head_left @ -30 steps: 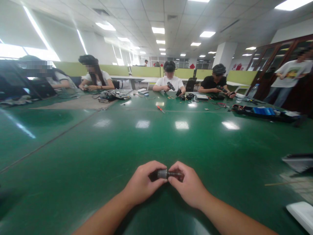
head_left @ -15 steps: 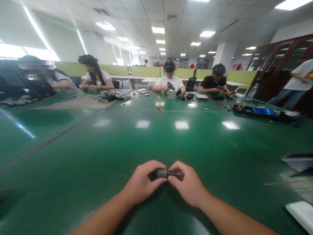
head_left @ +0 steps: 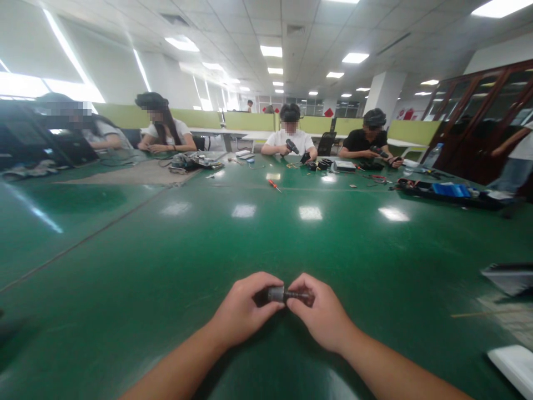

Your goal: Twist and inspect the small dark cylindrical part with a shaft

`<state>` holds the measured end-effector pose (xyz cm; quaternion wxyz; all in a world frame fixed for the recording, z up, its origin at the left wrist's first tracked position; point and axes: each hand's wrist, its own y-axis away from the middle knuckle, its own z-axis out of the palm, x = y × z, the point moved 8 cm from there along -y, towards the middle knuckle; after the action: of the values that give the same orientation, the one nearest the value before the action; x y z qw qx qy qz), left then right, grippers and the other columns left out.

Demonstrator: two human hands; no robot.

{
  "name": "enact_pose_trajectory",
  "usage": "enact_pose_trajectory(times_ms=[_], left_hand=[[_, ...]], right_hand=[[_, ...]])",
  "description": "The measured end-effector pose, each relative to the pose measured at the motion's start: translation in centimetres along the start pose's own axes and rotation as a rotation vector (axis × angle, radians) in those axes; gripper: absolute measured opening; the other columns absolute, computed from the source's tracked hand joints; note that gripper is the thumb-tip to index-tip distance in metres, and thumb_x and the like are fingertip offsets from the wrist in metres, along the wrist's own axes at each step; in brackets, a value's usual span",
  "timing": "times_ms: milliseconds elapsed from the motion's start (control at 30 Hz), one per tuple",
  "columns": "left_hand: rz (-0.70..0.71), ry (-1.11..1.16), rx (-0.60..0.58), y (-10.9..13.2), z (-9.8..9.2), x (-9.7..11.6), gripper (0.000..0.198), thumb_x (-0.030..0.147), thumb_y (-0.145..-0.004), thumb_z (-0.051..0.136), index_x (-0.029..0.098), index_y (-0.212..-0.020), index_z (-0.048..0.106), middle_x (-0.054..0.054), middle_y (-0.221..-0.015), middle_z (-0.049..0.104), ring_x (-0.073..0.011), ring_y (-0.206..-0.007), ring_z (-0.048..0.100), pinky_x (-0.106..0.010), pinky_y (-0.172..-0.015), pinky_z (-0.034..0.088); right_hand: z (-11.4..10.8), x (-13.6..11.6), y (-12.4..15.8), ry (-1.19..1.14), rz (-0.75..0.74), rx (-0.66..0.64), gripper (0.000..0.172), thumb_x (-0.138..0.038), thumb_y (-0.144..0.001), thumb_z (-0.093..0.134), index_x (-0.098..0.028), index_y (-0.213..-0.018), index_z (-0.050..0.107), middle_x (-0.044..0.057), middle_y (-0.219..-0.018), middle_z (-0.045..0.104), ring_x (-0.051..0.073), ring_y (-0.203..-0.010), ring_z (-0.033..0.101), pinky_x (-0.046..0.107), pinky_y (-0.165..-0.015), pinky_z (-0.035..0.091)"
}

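Low in the middle of the head view, my left hand (head_left: 241, 311) and my right hand (head_left: 322, 316) meet over the green table (head_left: 175, 261). Between them I hold a small dark cylindrical metal part (head_left: 276, 294). My left fingers wrap its thicker grey end. My right fingers pinch its thinner dark end. Most of the part is hidden by my fingers.
Several people sit at the far side of the table with tools and parts. A red-handled screwdriver (head_left: 273, 185) lies mid-table. A black tray with a blue item (head_left: 449, 191) is at the far right. A dark flat object (head_left: 508, 276) and a white object (head_left: 514, 366) lie near right.
My hands and the part have stayed almost still. A standing person at the far right has moved further right, mostly out of view.
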<state>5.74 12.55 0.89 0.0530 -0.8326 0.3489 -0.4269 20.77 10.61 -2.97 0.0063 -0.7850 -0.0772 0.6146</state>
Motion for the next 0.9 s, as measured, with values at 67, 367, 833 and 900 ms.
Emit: enact_pose_trajectory(times_ms=[67,367,833,900], left_hand=[[-0.002,-0.001,0.003,0.01,-0.05,0.03,0.022,0.021,-0.082,0.074,0.023,-0.104,0.069,-0.002,-0.098,0.073,-0.0184,-0.09,0.068,-0.029,-0.083,0.052],[0.012,0.011,-0.003,-0.05,0.05,0.27,0.021,0.021,-0.083,0.074,0.023,-0.104,0.069,-0.001,-0.097,0.072,-0.0168,-0.089,0.067,-0.028,-0.081,0.05],[0.01,0.01,0.013,-0.05,-0.16,0.29,0.025,0.017,-0.081,0.075,0.024,-0.104,0.069,0.001,-0.098,0.072,-0.0158,-0.09,0.067,-0.027,-0.082,0.05],[0.009,0.007,0.019,-0.06,-0.2,0.28,0.024,0.017,-0.081,0.075,0.024,-0.104,0.069,0.0,-0.097,0.073,-0.0159,-0.09,0.067,-0.027,-0.082,0.05]], right_hand=[[-0.02,0.04,0.0,0.005,0.0,0.001,0.007,-0.015,-0.08,0.063,-0.02,-0.085,0.063,-0.001,-0.077,0.064,0.016,-0.071,0.058,0.027,-0.066,0.043],[0.05,-0.05,0.07,0.025,-0.005,-0.009,0.008,-0.015,-0.079,0.064,-0.02,-0.085,0.062,-0.001,-0.078,0.065,0.016,-0.071,0.059,0.026,-0.066,0.043],[-0.06,-0.07,0.03,0.014,0.009,0.0,0.003,-0.019,-0.081,0.063,-0.02,-0.084,0.062,-0.002,-0.077,0.063,0.016,-0.071,0.058,0.026,-0.065,0.042],[-0.08,-0.01,0.05,0.024,0.011,-0.001,0.003,-0.02,-0.082,0.063,-0.02,-0.085,0.062,-0.002,-0.076,0.062,0.016,-0.07,0.057,0.026,-0.064,0.042]])
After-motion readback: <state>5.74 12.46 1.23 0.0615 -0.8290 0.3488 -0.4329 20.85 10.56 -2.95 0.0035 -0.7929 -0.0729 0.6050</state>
